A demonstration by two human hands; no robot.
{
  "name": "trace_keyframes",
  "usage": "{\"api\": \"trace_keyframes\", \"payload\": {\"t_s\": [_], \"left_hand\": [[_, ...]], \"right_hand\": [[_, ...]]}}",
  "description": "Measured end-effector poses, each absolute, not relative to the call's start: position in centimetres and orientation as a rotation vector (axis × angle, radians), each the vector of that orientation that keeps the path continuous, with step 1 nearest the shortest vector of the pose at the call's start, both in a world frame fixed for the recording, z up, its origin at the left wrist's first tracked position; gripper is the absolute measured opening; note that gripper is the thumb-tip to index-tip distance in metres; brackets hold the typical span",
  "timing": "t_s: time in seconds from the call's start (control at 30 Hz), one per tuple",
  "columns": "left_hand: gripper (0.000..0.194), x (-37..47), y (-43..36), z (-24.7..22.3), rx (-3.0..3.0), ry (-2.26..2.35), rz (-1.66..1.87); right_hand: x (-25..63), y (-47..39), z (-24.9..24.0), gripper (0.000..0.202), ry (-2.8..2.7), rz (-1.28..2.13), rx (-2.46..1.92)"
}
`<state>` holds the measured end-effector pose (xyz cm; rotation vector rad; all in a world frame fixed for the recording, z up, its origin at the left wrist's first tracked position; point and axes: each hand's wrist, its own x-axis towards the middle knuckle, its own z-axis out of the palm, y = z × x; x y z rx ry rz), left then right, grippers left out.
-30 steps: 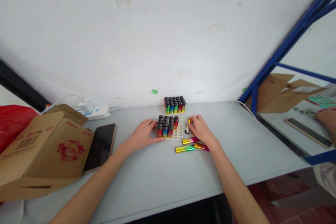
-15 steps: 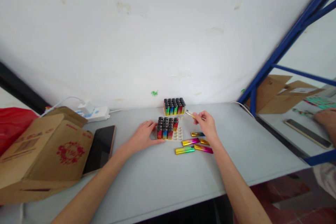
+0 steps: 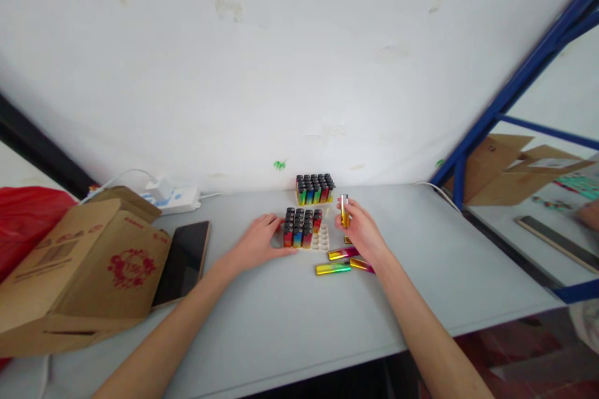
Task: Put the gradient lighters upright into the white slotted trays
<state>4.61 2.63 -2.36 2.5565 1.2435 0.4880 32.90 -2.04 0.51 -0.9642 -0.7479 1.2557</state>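
Observation:
My left hand [image 3: 259,240] holds the left side of a white holed tray [image 3: 321,238], with the thumb along its front edge and fingers beside the lighters. Several black-topped lighters [image 3: 297,234] stand upright there in rows; vacant holes show on the right. In my right hand [image 3: 364,229], just right of the tray, a gold lighter [image 3: 345,212] is pinched nearly upright. Below that hand lie loose lighters: a yellow-green one [image 3: 333,269], a yellow-pink one [image 3: 342,254] and another pink-yellow one [image 3: 362,265]. The hand partly covers more.
A second block of upright lighters [image 3: 315,189] stands by the wall. To the left are a cardboard box [image 3: 107,268], a dark tablet [image 3: 182,262] and a white power strip [image 3: 180,201]. A blue metal frame [image 3: 461,181] borders the right side; beyond it is a co-worker's hand [image 3: 590,215].
The lighter in my right hand has turned from slanting sideways to nearly upright, and that hand has come slightly down and left. My left hand keeps its place at the tray.

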Motion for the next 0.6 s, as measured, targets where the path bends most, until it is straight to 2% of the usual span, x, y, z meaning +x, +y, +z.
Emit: {"api": "trace_keyframes", "payload": {"t_s": [0.07,0.23,0.5,0.6], "left_hand": [[0.064,4.6,2.7,-2.5,2.554,1.245,0.482],[0.066,4.6,2.7,-2.5,2.558,1.256,0.472],[0.066,4.6,2.7,-2.3,2.577,1.250,0.456],[0.066,4.6,2.7,-2.4,2.575,1.260,0.467]], "right_hand": [[32.8,-2.1,0.6,0.037,-0.790,1.255,-0.990],[32.2,-2.3,0.0,0.061,-0.875,1.258,-1.208],[31.7,-2.4,-0.4,0.051,-0.931,1.106,-1.363],[31.9,-2.3,-0.4,0.054,-0.926,1.130,-1.336]]}}
